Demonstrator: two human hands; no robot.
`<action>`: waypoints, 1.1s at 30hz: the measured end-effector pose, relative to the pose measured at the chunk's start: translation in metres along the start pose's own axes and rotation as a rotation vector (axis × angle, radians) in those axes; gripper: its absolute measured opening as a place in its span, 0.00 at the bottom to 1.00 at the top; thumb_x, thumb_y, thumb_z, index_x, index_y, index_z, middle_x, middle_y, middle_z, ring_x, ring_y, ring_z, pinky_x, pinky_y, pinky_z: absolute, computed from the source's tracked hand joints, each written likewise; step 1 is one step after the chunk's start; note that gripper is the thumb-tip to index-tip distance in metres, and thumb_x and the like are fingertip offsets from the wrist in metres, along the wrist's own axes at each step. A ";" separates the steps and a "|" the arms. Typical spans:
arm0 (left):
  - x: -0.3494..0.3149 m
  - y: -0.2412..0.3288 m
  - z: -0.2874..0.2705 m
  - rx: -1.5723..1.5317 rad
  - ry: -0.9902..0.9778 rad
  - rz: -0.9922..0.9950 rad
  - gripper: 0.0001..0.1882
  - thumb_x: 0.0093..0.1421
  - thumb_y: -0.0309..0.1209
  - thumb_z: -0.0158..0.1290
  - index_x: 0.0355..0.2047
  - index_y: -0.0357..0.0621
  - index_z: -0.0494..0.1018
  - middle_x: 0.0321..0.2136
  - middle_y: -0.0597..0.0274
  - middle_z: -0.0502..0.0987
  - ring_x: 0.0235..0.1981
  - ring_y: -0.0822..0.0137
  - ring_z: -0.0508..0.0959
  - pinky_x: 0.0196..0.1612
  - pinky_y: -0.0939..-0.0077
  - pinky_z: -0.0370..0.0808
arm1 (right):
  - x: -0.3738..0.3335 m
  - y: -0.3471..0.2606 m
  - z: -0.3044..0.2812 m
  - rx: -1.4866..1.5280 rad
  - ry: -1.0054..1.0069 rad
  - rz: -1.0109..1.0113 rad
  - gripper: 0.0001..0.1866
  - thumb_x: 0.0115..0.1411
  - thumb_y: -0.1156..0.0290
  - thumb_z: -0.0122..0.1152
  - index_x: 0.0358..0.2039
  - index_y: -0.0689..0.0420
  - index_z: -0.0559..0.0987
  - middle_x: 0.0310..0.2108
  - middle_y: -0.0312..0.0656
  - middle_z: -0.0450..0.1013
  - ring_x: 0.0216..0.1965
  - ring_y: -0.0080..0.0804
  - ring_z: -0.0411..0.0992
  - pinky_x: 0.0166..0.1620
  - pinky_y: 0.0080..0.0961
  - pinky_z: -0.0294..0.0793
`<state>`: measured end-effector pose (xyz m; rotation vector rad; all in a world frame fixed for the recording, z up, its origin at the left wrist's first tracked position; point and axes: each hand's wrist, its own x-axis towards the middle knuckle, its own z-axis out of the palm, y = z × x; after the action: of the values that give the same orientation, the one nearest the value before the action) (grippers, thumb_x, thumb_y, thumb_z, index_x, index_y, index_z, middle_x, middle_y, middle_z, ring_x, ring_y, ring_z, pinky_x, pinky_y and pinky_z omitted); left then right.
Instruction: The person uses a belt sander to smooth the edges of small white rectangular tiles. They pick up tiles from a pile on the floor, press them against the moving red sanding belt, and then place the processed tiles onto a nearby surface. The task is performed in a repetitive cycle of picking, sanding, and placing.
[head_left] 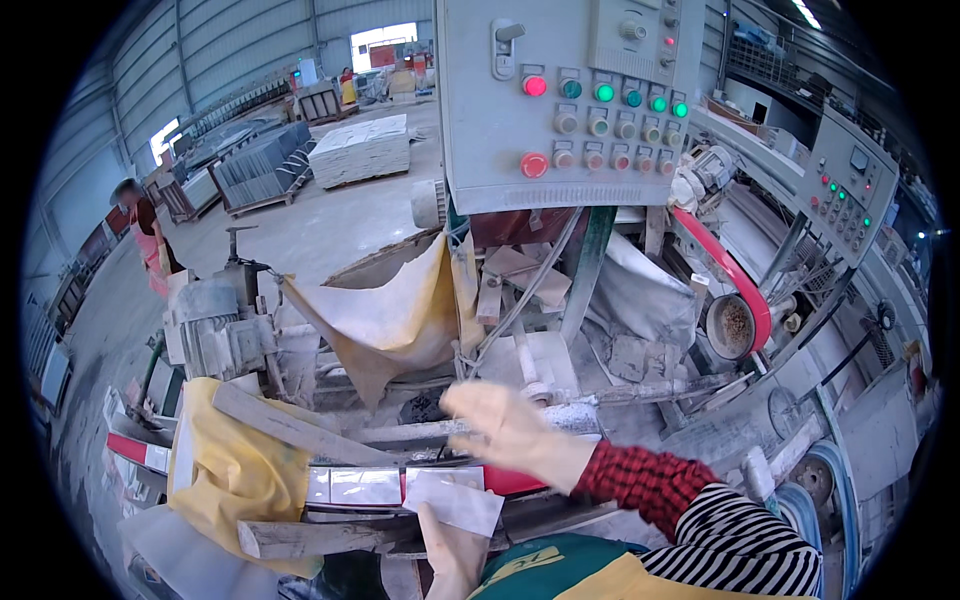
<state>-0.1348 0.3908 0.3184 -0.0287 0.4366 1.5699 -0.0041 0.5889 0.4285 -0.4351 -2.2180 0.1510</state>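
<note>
My right hand (505,425), in a pale glove with a red checked cuff and a striped sleeve, reaches leftward over the dusty machine bed with its fingers spread and nothing in it; it is motion-blurred. My left hand (448,555), also gloved, comes up from the lower edge and grips a small pale flat tile piece (455,502) at its lower edge. That piece lies over the right end of a row of glossy white tiles (365,486) resting on a red rail (515,483).
A grey control panel (565,100) with red and green buttons hangs overhead. A dusty motor (215,325) and yellow cloth (235,470) sit at left, a red belt (735,275) at right. Stone slab pallets (360,150) stand behind; a person (145,235) stands far left.
</note>
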 end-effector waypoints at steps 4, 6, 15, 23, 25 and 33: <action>0.002 -0.001 -0.001 -0.020 0.074 0.051 0.38 0.80 0.57 0.34 0.81 0.48 0.55 0.78 0.55 0.59 0.77 0.45 0.61 0.80 0.39 0.55 | 0.044 0.085 -0.092 -0.172 0.001 0.401 0.16 0.72 0.58 0.64 0.53 0.53 0.85 0.44 0.50 0.85 0.44 0.52 0.84 0.45 0.41 0.83; -0.003 0.006 0.003 -0.002 0.127 0.107 0.37 0.81 0.55 0.34 0.81 0.46 0.55 0.78 0.54 0.59 0.76 0.46 0.61 0.79 0.39 0.56 | 0.078 0.118 -0.122 0.023 -0.035 0.430 0.16 0.75 0.58 0.60 0.40 0.56 0.87 0.34 0.51 0.83 0.36 0.52 0.83 0.41 0.42 0.81; -0.017 0.014 -0.005 -0.089 0.200 0.116 0.33 0.81 0.48 0.38 0.78 0.43 0.58 0.73 0.42 0.65 0.76 0.41 0.64 0.80 0.42 0.56 | 0.163 0.146 -0.174 -0.160 0.169 0.528 0.27 0.76 0.46 0.60 0.38 0.63 0.82 0.30 0.43 0.74 0.33 0.31 0.72 0.40 0.31 0.70; -0.023 0.018 0.006 -0.088 0.188 0.157 0.32 0.82 0.45 0.36 0.80 0.46 0.55 0.74 0.54 0.65 0.74 0.47 0.66 0.79 0.42 0.58 | 0.187 0.168 -0.179 -0.158 0.139 0.593 0.30 0.75 0.43 0.60 0.35 0.63 0.80 0.24 0.38 0.73 0.27 0.23 0.70 0.36 0.23 0.70; -0.023 0.017 -0.003 -0.113 0.176 0.169 0.32 0.82 0.46 0.36 0.80 0.46 0.55 0.75 0.54 0.64 0.74 0.47 0.66 0.79 0.42 0.57 | 0.189 0.171 -0.177 -0.153 0.131 0.595 0.30 0.75 0.43 0.59 0.35 0.62 0.80 0.24 0.38 0.72 0.26 0.23 0.70 0.35 0.24 0.70; -0.022 0.019 -0.004 -0.089 0.214 0.107 0.33 0.82 0.50 0.37 0.79 0.45 0.57 0.72 0.44 0.66 0.73 0.44 0.66 0.78 0.41 0.58 | 0.192 0.200 -0.196 -0.214 0.075 0.583 0.31 0.75 0.40 0.58 0.37 0.61 0.80 0.23 0.38 0.73 0.26 0.23 0.71 0.35 0.24 0.71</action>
<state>-0.1526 0.3695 0.3258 -0.2476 0.5427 1.6983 0.0877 0.8363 0.6419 -1.1798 -1.9842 0.2010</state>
